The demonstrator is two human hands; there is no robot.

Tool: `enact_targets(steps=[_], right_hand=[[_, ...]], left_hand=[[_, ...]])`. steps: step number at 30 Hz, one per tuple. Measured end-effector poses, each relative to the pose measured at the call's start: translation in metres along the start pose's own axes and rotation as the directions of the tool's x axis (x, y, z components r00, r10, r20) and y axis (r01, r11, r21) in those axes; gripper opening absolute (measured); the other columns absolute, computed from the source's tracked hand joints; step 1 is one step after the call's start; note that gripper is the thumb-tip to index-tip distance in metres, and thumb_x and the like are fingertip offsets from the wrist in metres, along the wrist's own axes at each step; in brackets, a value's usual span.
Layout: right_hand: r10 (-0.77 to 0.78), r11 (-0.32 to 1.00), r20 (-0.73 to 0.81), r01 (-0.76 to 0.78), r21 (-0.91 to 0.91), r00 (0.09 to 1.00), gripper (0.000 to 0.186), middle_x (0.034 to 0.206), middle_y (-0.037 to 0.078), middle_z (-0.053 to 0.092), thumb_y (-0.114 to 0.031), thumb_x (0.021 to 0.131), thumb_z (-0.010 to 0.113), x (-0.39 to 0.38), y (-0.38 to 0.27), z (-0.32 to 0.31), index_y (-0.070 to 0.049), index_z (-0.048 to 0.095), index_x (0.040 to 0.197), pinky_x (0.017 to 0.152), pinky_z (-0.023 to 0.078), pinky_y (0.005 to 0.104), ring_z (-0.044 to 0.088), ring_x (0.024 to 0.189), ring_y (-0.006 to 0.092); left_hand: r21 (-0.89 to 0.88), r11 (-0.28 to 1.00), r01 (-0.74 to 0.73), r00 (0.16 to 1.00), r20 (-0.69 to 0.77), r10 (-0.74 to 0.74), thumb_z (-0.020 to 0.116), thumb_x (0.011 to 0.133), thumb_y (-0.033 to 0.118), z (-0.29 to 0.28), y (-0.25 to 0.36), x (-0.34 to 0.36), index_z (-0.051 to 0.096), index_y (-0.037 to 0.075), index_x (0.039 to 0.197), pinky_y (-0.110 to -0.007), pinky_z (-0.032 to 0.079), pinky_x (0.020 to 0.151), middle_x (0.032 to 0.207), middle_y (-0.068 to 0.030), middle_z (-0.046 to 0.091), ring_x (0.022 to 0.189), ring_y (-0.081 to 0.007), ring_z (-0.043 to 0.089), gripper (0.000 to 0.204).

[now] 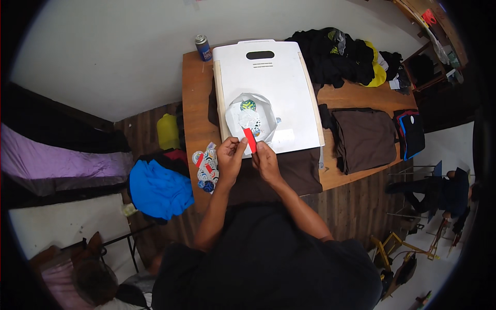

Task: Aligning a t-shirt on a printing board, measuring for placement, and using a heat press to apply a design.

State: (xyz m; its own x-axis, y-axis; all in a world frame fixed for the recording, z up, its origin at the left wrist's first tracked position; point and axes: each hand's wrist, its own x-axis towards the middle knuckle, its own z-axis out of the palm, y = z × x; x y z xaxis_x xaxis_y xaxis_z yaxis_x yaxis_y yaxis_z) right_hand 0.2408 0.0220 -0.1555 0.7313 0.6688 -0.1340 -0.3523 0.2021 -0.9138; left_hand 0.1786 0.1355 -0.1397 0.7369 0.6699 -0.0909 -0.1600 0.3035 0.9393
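Note:
My left hand and my right hand meet at the near edge of a white board with a handle slot. Between their fingertips is a small red strip, pinched from both sides. Its far end overlaps a pale round piece; whether the two are joined I cannot tell. Below that lies a shallow white bag or tray with a creased rim, holding round printed patches, one of them green and dark. Dark brown cloth shows under the board and my wrists.
Left of my hands lies a pile of printed round pieces with red bits. A spray can stands at the far left corner. Folded brown cloth and dark garments lie right. Blue cloth is beside the wooden table.

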Motion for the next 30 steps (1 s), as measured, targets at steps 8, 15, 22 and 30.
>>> enact_targets(steps=[8, 15, 22, 30], right_hand=[[-0.012, 1.0, -0.006, 0.012, 0.001, 1.0, 0.036, 0.059, -0.006, 0.035, -0.035, 0.114, 0.039, 0.004, -0.014, 0.006, -0.01, 0.05, 0.091, 0.045, 0.03, 0.0234, 0.031, 0.047, 0.0056], [0.016, 0.999, -0.048, -0.014, 0.046, 0.999, 0.037, 0.06, -0.007, 0.033, -0.038, 0.114, 0.038, 0.008, -0.003, -0.008, -0.01, 0.051, 0.093, 0.045, 0.027, 0.0228, 0.027, 0.048, 0.0044], [0.076, 0.997, -0.021, -0.076, -0.001, 0.997, 0.039, 0.059, -0.005, 0.032, -0.039, 0.113, 0.038, -0.015, 0.008, -0.022, -0.008, 0.052, 0.095, 0.044, 0.027, 0.0234, 0.027, 0.047, 0.0053], [0.142, 0.989, -0.025, -0.143, -0.035, 0.989, 0.038, 0.059, -0.006, 0.033, -0.037, 0.113, 0.039, -0.028, 0.009, -0.029, -0.007, 0.053, 0.095, 0.044, 0.027, 0.0231, 0.028, 0.047, 0.0047]], left_hand=[[-0.019, 1.0, 0.009, 1.0, 0.006, -0.009, 0.068, 0.1, 0.011, 0.0, -0.001, 0.001, 0.064, 0.003, 0.096, -0.02, 0.045, 0.075, 0.091, -0.0011, 0.069, 0.082, -0.0035, 0.06, 0.01], [-0.058, 0.998, -0.01, 0.996, -0.091, 0.004, 0.066, 0.102, 0.015, 0.004, 0.011, 0.005, 0.065, 0.005, 0.098, -0.019, 0.039, 0.064, 0.087, 0.002, 0.066, 0.073, -0.0001, 0.052, 0.011], [-0.358, 0.934, -0.01, 0.964, -0.253, -0.087, 0.066, 0.104, 0.02, 0.001, 0.022, 0.019, 0.06, 0.009, 0.111, -0.02, 0.033, 0.056, 0.083, 0.006, 0.056, 0.064, -0.0007, 0.042, 0.014], [-0.521, 0.854, -0.007, 0.953, -0.261, -0.151, 0.064, 0.105, 0.024, -0.008, 0.035, 0.013, 0.055, 0.016, 0.115, -0.025, 0.039, 0.065, 0.09, 0.0058, 0.055, 0.07, -0.0042, 0.045, 0.016]])
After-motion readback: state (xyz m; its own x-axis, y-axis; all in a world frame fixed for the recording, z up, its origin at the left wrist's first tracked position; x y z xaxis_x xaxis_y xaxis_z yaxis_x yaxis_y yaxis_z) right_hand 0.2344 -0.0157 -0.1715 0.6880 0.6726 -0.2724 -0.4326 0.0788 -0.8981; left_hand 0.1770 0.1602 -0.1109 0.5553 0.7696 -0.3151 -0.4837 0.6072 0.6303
